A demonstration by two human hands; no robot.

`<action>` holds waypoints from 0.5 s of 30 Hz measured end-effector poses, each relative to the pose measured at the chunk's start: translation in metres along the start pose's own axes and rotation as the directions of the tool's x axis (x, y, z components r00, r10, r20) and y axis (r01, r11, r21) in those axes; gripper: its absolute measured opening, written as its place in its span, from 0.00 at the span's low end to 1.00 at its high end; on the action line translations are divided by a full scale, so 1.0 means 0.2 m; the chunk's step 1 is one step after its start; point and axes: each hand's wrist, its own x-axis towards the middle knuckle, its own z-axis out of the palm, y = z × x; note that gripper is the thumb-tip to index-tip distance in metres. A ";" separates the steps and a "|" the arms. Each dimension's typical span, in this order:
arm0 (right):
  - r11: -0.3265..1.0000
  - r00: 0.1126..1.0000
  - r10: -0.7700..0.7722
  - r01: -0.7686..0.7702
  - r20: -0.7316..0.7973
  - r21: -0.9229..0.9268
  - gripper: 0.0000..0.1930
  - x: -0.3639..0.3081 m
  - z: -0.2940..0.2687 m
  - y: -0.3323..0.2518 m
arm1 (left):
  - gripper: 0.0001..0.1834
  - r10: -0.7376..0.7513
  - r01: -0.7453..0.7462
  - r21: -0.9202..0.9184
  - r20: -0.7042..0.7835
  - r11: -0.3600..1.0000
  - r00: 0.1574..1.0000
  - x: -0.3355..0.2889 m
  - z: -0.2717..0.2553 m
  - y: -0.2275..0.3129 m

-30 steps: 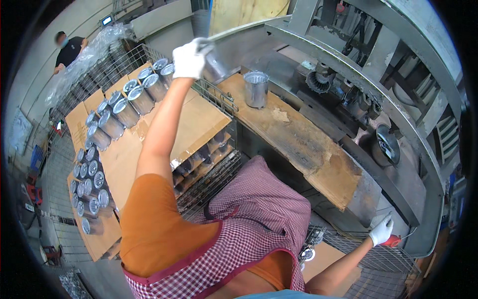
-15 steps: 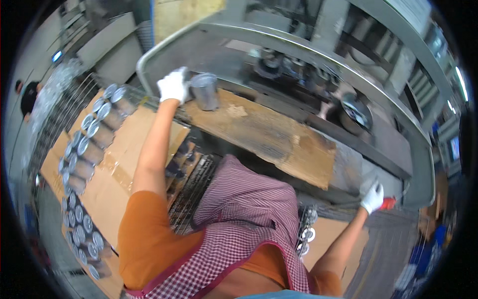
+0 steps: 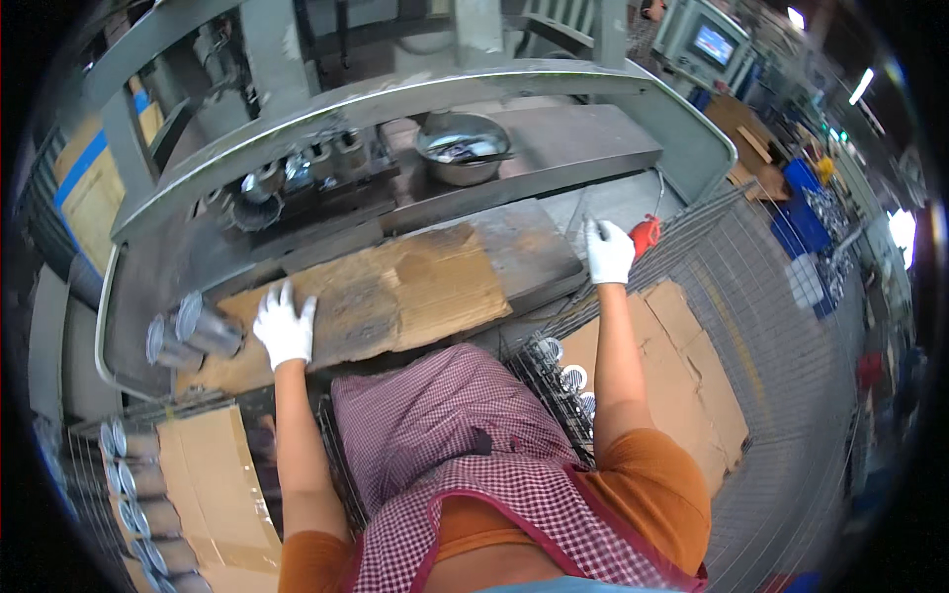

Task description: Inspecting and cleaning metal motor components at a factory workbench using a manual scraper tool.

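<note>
The person's left hand (image 3: 285, 326) is hovering over or lightly touching the near edge of a worn cardboard sheet (image 3: 366, 296) left of centre, its gloved fingers spread and apparently gripping nothing. The right hand (image 3: 610, 252), right of centre, is bending its fingers close together just beside a red object (image 3: 646, 235); whether they are pinching anything thin, one cannot tell. Two grey metal cups (image 3: 209, 324) are standing side by side at the left end of that sheet, near the left hand but apart from it, so these two are already sitting on the ledge. Further cups (image 3: 143, 484) are lining the lower left of the frame beside a cardboard panel (image 3: 217, 484), and a few round-ended pieces (image 3: 573, 376) are showing right of the checked apron (image 3: 474, 484). Which pieces are finished and which are waiting, the view is not revealing. The cardboard is showing dark stains and a ragged edge along the ledge. Behind it, a ribbed round fixture (image 3: 257, 210) is sitting inside the machine, and a metal bowl (image 3: 462, 158) is holding something pale at upper centre. At upper right, a lit screen (image 3: 713, 43) is glowing above blue bins (image 3: 816, 227).
</note>
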 end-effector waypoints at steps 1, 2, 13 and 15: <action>1.000 1.000 0.001 -0.002 0.014 0.016 0.19 0.00 -0.02 0.01 | 0.34 -0.002 0.001 -0.025 -0.045 1.000 0.999 -0.01 0.00 0.01; 1.000 1.000 0.014 -0.014 0.000 0.008 0.19 -0.01 -0.03 0.02 | 0.35 -0.036 0.032 -0.055 -0.077 0.998 0.996 0.00 -0.01 0.03; 0.997 0.998 0.059 -0.056 -0.037 0.058 0.21 -0.01 -0.03 -0.01 | 0.35 -0.005 0.000 0.031 0.156 1.000 0.988 0.02 0.05 -0.03; 0.998 0.998 0.041 -0.039 -0.044 0.058 0.21 -0.01 -0.03 0.00 | 0.34 -0.065 0.065 -0.004 0.024 0.998 0.998 0.01 0.01 0.01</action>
